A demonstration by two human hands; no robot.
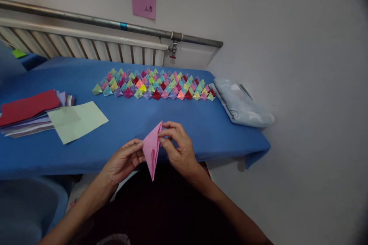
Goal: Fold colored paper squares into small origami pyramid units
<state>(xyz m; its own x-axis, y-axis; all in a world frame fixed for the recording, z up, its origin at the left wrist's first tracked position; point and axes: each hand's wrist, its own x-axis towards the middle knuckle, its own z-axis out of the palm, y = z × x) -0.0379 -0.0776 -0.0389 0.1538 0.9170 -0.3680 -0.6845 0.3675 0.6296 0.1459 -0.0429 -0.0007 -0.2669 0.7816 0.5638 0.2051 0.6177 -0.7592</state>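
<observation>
A pink folded paper [150, 146], triangular with layered flaps, is held up near the table's front edge. My left hand [125, 159] pinches its left corner between thumb and fingers. On the other side, my right hand [177, 143] has its thumb and fingertips closed on the paper's open right edge. One tip of the paper points down toward my lap, and another points up. Beyond the hands, several rows of small folded paper pieces [156, 95] in many colours stand on the blue cloth.
A stack of coloured paper [28, 109] with a loose pale green sheet [77, 120] lies at left on the blue-covered table [184, 116]. A folded light blue cloth [241, 103] sits at the right end by the wall. Behind are a radiator [86, 48] and pipe [94, 20].
</observation>
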